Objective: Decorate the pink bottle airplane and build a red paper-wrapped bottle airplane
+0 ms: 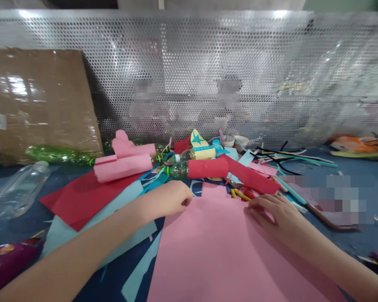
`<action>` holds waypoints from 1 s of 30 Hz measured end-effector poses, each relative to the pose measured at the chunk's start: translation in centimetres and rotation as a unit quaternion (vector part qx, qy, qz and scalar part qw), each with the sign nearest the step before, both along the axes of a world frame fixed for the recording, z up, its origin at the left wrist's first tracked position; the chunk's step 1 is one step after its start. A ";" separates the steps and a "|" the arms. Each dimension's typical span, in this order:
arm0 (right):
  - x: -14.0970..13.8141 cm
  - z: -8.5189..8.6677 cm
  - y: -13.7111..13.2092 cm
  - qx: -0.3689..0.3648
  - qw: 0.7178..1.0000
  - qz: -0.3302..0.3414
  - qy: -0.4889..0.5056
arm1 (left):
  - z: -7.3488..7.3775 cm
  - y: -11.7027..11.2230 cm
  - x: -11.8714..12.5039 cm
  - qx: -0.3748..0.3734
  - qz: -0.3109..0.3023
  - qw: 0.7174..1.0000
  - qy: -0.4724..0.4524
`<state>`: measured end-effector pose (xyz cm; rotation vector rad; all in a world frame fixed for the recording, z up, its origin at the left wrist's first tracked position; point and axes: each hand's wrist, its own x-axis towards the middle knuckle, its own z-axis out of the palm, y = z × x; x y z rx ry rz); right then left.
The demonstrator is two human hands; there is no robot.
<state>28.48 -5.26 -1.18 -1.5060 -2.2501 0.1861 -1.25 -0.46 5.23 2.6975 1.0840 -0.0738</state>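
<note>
A large pink craft sheet (214,251) spreads out toward me. My left hand (173,197) is closed at its far left corner, the fingertips curled and partly hidden. At the far right corner, the bent fingers of my right hand (272,212) pinch the sheet's edge. Just beyond the sheet lies a green bottle wrapped in red (208,168). Yellow-handled scissors (241,194) rest close to my right hand. A smaller pink piece (213,190) shows past the sheet's far edge.
Pink-wrapped bottles (124,167), a red sheet (88,201) and light blue sheets (113,247) lie left. A clear bottle (22,188) and purple tool (12,262) are farther left. Pipe cleaners (290,158) lie right. Behind stand cardboard (40,105) and a perforated metal screen (189,63).
</note>
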 end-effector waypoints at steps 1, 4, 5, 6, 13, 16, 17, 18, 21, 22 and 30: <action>0.1 -0.2 0.0 0.003 1.000 -0.001 0.004 | 0.1 -0.2 0.1 0.009 -0.001 1.000 0.006; 0.4 -0.7 0.1 0.007 1.000 -0.005 0.012 | 0.1 -0.8 0.5 0.031 -0.003 0.999 0.028; 0.5 -0.9 0.1 0.007 1.000 -0.006 0.011 | 0.0 -1.0 0.6 0.038 -0.005 0.999 0.036; 0.6 -1.0 0.1 0.006 1.000 -0.007 0.010 | -0.1 -1.2 0.7 0.045 -0.007 0.998 0.045; 0.2 -0.4 0.1 0.001 1.000 -0.005 0.002 | -1.1 -2.2 1.1 0.064 -0.030 0.994 0.083; 0.1 -0.2 0.0 -0.009 1.000 -0.009 0.006 | -0.9 -1.9 0.9 0.056 -0.027 0.996 0.059; 0.1 -0.2 0.0 -0.008 1.000 -0.007 0.006 | -0.7 -1.6 0.9 0.049 -0.023 0.997 0.048; 0.2 -0.2 0.0 -0.005 1.000 -0.007 0.005 | -0.5 -1.3 0.7 0.038 -0.019 0.998 0.038; 0.3 -0.4 0.0 0.005 1.000 -0.005 0.000 | 0.4 -0.2 0.3 -0.011 -0.003 1.000 0.018; 0.3 -0.4 -0.1 0.007 1.000 -0.007 -0.002 | 0.7 0.1 0.1 -0.029 0.002 0.999 0.015; -0.2 0.5 -0.4 -0.016 1.000 -0.013 0.006 | 1.1 1.1 -0.9 -0.103 0.025 0.994 0.016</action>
